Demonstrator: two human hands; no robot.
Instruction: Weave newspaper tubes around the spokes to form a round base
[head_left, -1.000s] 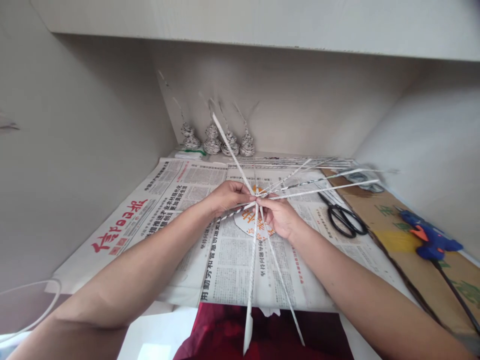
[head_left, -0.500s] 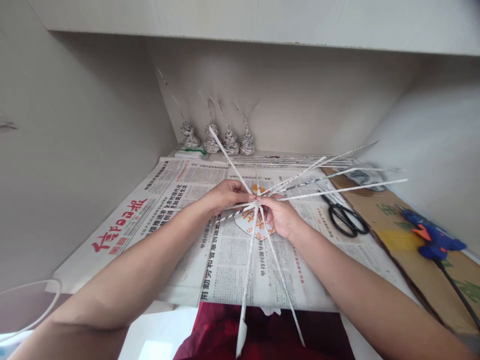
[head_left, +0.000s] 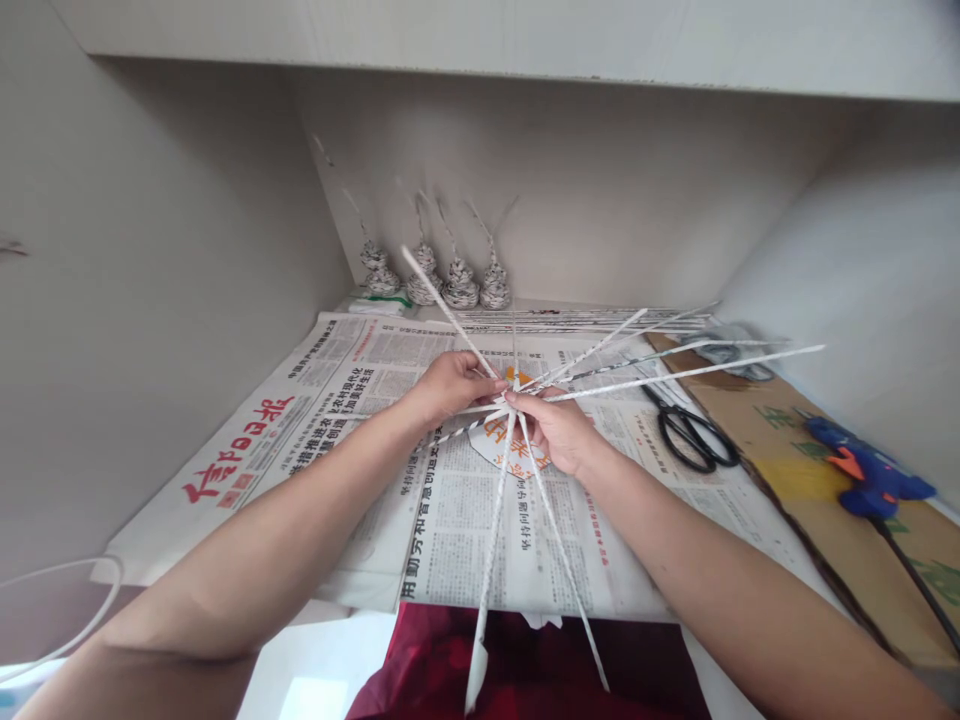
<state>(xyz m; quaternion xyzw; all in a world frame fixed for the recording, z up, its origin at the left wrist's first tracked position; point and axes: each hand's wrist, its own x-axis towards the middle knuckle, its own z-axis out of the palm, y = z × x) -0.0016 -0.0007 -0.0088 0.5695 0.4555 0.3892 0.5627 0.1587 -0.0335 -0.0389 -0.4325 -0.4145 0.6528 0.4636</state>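
Several rolled newspaper sticks cross at one centre and fan out like spokes to all sides. My left hand pinches them from the left, thumb and fingertips at the crossing. From the right, my right hand grips the same centre, its thumb meeting my left fingertips. A round white card with orange lettering lies beneath the crossing, partly covered by the sticks and my right hand. Long sticks reach right past my right hand, and two hang toward me over the table's front edge.
Newspaper covers the table. Small woven gourd shapes stand along the back wall, beside a bundle of loose paper sticks. To the right lie black scissors and a blue glue gun on cardboard. A shelf overhangs.
Both hands stay at the crossing with only slight finger shifts. The upper-left stick has swung a little further left, and the sticks on the right have shifted slightly.
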